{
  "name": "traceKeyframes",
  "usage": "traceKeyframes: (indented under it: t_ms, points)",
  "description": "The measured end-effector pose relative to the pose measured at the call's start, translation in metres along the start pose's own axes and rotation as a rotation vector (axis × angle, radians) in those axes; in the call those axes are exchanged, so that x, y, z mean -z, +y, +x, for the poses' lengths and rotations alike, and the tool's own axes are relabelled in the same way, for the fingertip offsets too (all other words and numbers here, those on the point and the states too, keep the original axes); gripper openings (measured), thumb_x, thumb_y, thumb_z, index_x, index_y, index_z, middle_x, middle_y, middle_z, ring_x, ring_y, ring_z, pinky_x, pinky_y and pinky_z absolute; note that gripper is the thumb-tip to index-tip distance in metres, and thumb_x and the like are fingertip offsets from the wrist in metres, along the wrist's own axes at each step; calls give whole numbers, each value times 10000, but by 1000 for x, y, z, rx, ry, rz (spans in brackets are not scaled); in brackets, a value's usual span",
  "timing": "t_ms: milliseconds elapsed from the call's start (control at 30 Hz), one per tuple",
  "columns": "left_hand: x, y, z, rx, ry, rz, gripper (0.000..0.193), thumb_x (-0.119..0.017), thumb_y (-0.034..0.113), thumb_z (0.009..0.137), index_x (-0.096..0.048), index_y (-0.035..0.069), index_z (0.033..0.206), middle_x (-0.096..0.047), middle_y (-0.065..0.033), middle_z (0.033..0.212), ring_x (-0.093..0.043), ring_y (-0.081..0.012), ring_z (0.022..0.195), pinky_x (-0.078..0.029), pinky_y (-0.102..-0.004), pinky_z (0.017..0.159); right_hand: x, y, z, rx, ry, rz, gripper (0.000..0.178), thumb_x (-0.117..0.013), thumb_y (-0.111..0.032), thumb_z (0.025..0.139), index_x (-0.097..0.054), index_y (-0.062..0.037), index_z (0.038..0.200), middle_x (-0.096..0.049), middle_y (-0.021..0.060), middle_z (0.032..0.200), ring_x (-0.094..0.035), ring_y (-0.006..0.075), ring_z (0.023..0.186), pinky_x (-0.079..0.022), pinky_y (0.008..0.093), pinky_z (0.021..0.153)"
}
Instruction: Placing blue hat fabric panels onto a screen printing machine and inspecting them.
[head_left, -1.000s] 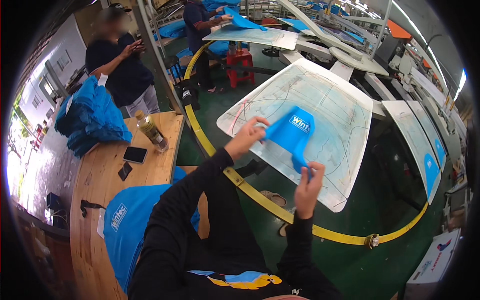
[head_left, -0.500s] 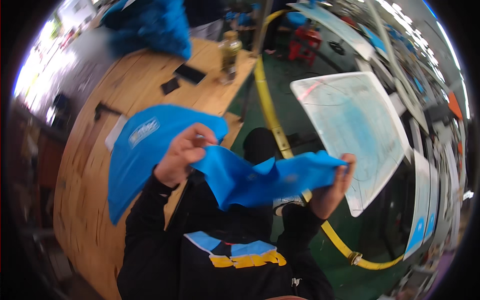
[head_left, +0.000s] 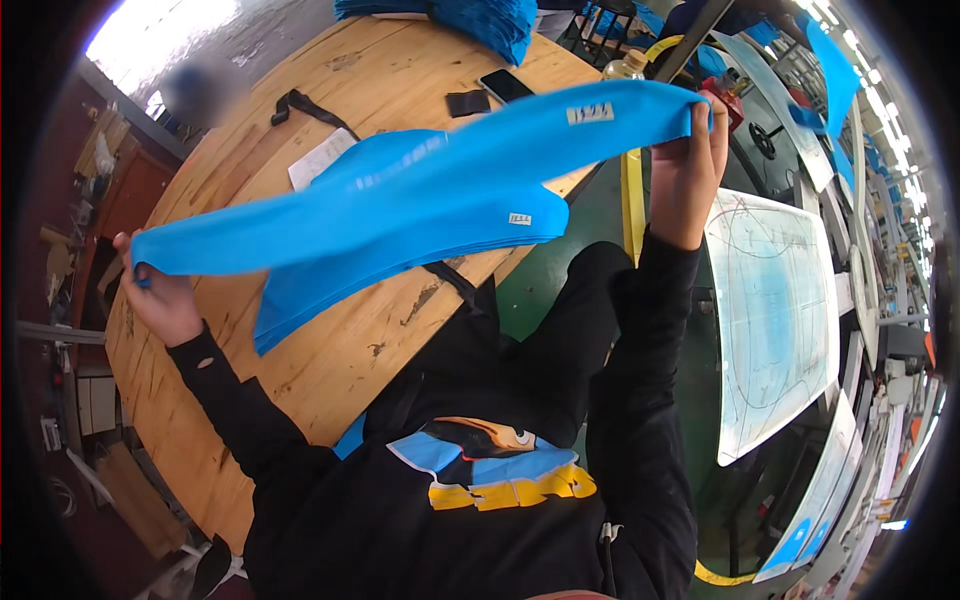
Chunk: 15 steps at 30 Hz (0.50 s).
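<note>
A long blue cut fabric piece (head_left: 300,225) with a small paper label near its right end is stretched out in front of me. My left hand (head_left: 160,303) pinches its left end between thumb and fingers. Higher up on the right, my right hand (head_left: 690,175) grips the other end. Beneath the held piece, a stack of similar blue fabric pieces (head_left: 470,228) lies on the wooden table, also bearing a small label. The held piece covers part of this stack.
On the wooden table (head_left: 370,340) are a phone (head_left: 508,86), a small dark square item (head_left: 467,103), a black strap (head_left: 318,108) and white paper (head_left: 318,160). A blue fabric pile (head_left: 480,25) sits at the far edge beside a bottle (head_left: 628,66). A white board (head_left: 778,320) stands right.
My hands have spread wide apart and risen, pulling the bunched fabric out to its length. The left hand moved far left over the table. My view has shifted toward the table.
</note>
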<state>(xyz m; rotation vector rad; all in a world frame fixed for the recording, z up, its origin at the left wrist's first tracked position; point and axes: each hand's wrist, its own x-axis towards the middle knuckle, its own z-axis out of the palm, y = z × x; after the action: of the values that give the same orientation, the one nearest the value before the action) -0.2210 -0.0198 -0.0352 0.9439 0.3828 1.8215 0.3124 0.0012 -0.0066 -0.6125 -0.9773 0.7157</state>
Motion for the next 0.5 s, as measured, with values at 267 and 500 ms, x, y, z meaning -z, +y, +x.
traceKeyframes:
  t_ms: [267,500]
  points:
    - [71,-27,-56,141,405,260,242,-526,135,944,-550,45,1167,-555,-24,930,-480,-100,793,-407,-245,770,50,76,-37,-315,89,-106,162,-471,-211,996,-453,-64,1060,-591,82,909,-659,218,720,-553,331,680]
    - [91,-60,-106,465,284,1026,175,-474,100,945,-592,49,1063,-519,27,860,-444,-49,742,-372,-202,704,98,143,-103,-647,170,-213,138,-486,-185,987,-450,-57,1023,-549,65,864,-639,193,700,-570,328,674]
